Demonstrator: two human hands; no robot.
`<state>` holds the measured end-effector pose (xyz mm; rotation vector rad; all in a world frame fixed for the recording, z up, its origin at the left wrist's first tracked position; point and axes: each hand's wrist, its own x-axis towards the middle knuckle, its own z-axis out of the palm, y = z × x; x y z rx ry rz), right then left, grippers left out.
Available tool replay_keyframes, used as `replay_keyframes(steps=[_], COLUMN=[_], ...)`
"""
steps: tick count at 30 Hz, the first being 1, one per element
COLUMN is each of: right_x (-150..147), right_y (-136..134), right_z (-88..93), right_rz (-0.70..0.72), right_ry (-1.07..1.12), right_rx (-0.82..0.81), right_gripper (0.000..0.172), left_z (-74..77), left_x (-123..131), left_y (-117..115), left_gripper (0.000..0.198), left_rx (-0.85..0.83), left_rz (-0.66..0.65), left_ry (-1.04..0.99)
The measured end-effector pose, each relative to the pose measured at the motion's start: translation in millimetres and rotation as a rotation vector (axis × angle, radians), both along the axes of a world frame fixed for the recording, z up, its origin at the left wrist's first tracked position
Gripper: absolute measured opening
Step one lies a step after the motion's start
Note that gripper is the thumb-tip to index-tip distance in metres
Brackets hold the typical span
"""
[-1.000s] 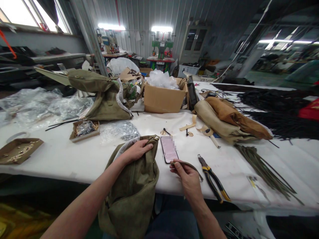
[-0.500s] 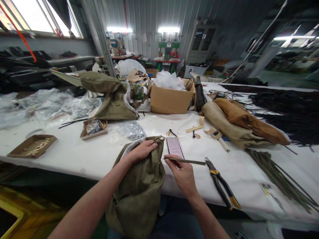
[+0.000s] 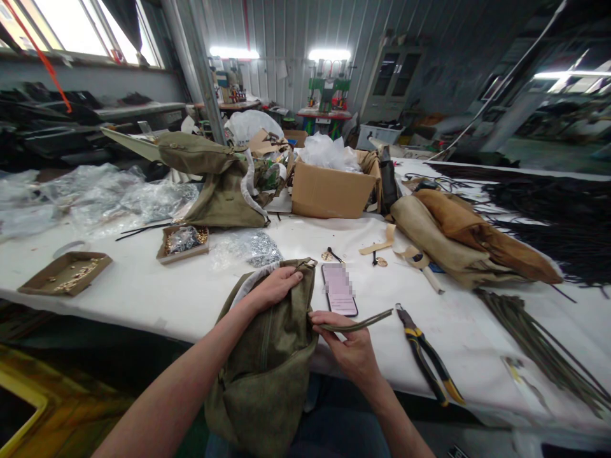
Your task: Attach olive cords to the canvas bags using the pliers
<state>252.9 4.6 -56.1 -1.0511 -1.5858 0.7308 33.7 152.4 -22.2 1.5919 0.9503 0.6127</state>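
An olive-green fabric bag [image 3: 267, 381] hangs over the near table edge, its pale lining showing at the opening. My left hand [image 3: 277, 287] grips the bag's top edge, thumb and fingers closed on the cloth. Between the fingertips of my right hand [image 3: 351, 346] is a thin olive cord [image 3: 367, 322], its near end at the bag's right side and its free length pointing right. Whether that end enters the bag is hidden by the fingers. Just beyond lies a phone [image 3: 339, 292], screen lit. To the right rest pliers [image 3: 424, 356] with black and yellow handles.
A bundle of olive cords [image 3: 539, 343] lies at right, below folded tan and brown bags [image 3: 458, 235]. A cardboard box [image 3: 331, 189] stands at the back, beside another olive bag [image 3: 214, 191]. Small trays [image 3: 62, 273] of metal fittings and plastic bags [image 3: 109, 194] are on the left.
My right hand has moved slightly down and left, bringing the cord's end against the bag's side and uncovering more of the phone. My left hand keeps its hold.
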Motion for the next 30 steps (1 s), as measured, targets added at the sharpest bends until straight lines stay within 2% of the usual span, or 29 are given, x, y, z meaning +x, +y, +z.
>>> replay_keyframes(steps=[3,7,11,16,18,21,23,25,26,28,29,30], right_x=[-8,-50,-87,-91,-89,-75,-47,-3,23,76,100,120], right_y=[-13,-33,-39,-38,-40,-46,-52,-59,-63,-70,-73,-76], right_z=[10.0,22.5,28.6,43.0,53.6,68.7,71.3,63.7,56.3,37.6,28.0,19.3], right_rz=[-0.014,-0.028,0.043,0.27,0.307,0.298,0.157,-0.176,-0.395,-0.71,-0.784,-0.802], right_ry=[-0.126,-0.224,-0.396,-0.64,-0.697,-0.629,-0.539,-0.532,-0.59,-0.851,-0.968,-1.042], right_rx=[0.15,0.314,0.305,0.304,0.325,0.368,0.335,0.199,0.091,-0.202,-0.37,-0.499], right_gripper=[0.023,0.029,0.023,0.018,0.018,0.02,0.024,0.03,0.035,0.068,0.079,0.084], left_z=[1.9,1.1,-0.2,4.9,7.5,10.6,11.3,10.5,9.6,7.4,6.4,5.8], left_x=[2,6,7,5,4,2,-1,-3,-4,-5,-4,-4], left_y=[0,1,-2,-7,-8,-8,-9,-11,-11,-12,-12,-12], left_gripper=[0.044,0.044,0.044,0.045,0.047,0.049,0.051,0.052,0.053,0.053,0.053,0.052], left_rx=[0.008,0.023,0.032,-0.01,-0.025,-0.04,-0.063,-0.097,-0.114,-0.14,-0.149,-0.154], left_rz=[0.002,0.044,0.095,0.101,0.1,0.101,0.103,0.105,0.106,0.11,0.111,0.111], left_ry=[-0.006,-0.007,-0.017,-0.061,-0.081,-0.115,-0.142,-0.169,-0.183,-0.212,-0.225,-0.237])
